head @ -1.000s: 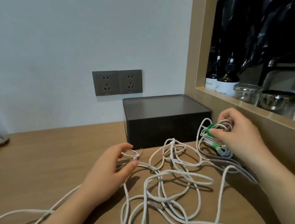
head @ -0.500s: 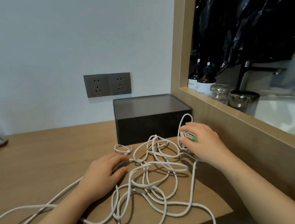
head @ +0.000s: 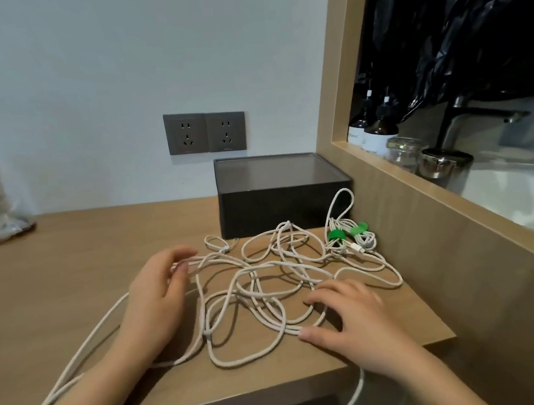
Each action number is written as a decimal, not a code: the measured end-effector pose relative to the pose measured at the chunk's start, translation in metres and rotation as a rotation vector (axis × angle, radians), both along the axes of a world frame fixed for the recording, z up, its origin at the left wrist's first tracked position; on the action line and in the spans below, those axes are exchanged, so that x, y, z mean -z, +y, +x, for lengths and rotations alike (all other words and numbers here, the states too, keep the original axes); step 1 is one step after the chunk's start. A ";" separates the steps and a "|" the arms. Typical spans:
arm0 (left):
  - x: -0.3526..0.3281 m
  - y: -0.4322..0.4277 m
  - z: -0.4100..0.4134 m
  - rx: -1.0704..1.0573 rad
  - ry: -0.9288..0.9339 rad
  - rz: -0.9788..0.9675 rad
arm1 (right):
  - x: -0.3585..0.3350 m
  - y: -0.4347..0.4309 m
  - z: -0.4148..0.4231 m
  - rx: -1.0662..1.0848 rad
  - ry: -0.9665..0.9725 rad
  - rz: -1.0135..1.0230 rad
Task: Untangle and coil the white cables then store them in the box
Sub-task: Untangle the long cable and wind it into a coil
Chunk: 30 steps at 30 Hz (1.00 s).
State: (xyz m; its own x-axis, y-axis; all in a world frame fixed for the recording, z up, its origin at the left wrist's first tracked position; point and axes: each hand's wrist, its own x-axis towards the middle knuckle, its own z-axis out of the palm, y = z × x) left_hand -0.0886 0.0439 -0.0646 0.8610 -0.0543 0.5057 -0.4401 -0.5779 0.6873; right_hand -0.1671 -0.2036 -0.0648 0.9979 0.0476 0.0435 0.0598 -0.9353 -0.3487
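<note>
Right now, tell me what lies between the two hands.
In the head view, tangled white cables lie between the left hand and right hand.

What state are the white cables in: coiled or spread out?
Spread out and tangled. The white cables lie in loose crossing loops on the table, in front of the box. Only the green-tied bundle looks gathered.

Both forearms reach forward. The left hand [head: 158,296] curls, thumb and forefinger pinching a cable [head: 202,259] (lightly, it seems); the right hand [head: 355,320] lies flat, fingers spread.
</note>
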 end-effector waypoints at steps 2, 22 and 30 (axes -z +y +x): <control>-0.004 0.008 0.006 -0.097 -0.005 0.012 | 0.001 0.004 0.006 0.016 -0.019 -0.001; -0.014 -0.054 0.005 0.140 -0.048 0.188 | 0.007 0.027 0.086 0.275 -0.147 -0.038; 0.015 -0.042 0.017 0.036 0.169 0.747 | 0.009 0.018 0.077 0.168 -0.313 0.357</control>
